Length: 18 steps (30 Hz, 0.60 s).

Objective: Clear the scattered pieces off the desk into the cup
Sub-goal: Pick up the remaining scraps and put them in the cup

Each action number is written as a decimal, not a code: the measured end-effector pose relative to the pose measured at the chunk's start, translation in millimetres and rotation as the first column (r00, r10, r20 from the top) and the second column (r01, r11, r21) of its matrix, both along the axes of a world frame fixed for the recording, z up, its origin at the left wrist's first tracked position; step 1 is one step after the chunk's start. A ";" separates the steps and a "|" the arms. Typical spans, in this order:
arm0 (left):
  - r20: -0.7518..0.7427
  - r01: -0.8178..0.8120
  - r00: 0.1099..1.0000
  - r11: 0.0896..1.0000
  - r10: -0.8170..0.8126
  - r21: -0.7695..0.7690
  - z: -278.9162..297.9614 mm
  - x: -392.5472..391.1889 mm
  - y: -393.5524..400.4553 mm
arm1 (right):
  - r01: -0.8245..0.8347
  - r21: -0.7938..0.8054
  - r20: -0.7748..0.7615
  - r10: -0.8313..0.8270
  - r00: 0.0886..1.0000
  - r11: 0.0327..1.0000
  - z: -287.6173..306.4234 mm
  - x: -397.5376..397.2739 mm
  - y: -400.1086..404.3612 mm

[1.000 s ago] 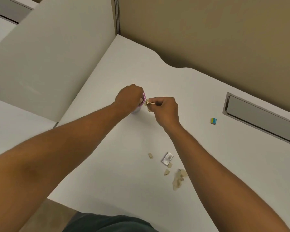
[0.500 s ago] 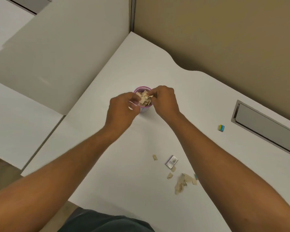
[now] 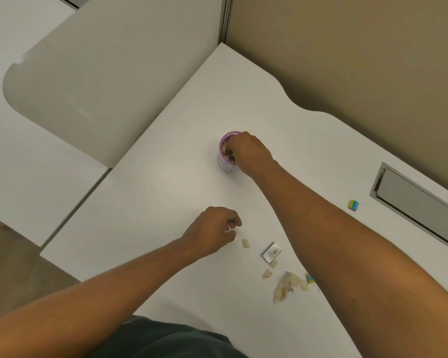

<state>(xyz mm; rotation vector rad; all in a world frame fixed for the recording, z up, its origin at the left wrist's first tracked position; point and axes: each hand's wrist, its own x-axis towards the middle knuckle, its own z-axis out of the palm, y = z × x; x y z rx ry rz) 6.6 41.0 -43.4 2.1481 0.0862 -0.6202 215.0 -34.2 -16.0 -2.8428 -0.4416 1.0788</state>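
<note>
A purple mesh cup stands mid-desk, packed with tan pieces. My right hand rests over its right rim with the fingertips down inside among the pieces; whether they grip anything is hidden. My left hand hovers low over the desk nearer to me, its fingers curled together with nothing visible in them. A single tan piece lies just right of its fingertips. More tan pieces and a small heap of them lie further right, beside my right forearm.
A small grey box lies among the pieces. One blue-yellow block sits near a recessed cable tray; another peeks out by my right forearm. Partition walls close the desk's back, and its left edge drops off.
My left hand has left the cup and come down toward me, next to the single tan piece. My right hand has moved over the cup's rim, with its fingers inside.
</note>
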 end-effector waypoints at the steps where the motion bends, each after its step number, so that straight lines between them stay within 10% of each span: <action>1: 0.002 0.005 1.000 1.000 -0.005 0.004 -0.1 1.8 0.7 | -0.034 -0.028 0.078 0.036 0.996 0.999 7.2 -0.1 6.6; 8: 0.022 0.040 0.999 0.999 -0.041 0.034 1.9 12.1 -4.4 | -0.134 0.126 0.262 0.097 0.960 0.983 75.3 -3.3 -23.6; 18: 0.030 0.237 0.970 0.966 -0.241 0.101 -12.2 -4.7 -44.5 | 0.395 0.338 0.103 -0.451 0.887 0.854 54.1 -116.9 -228.3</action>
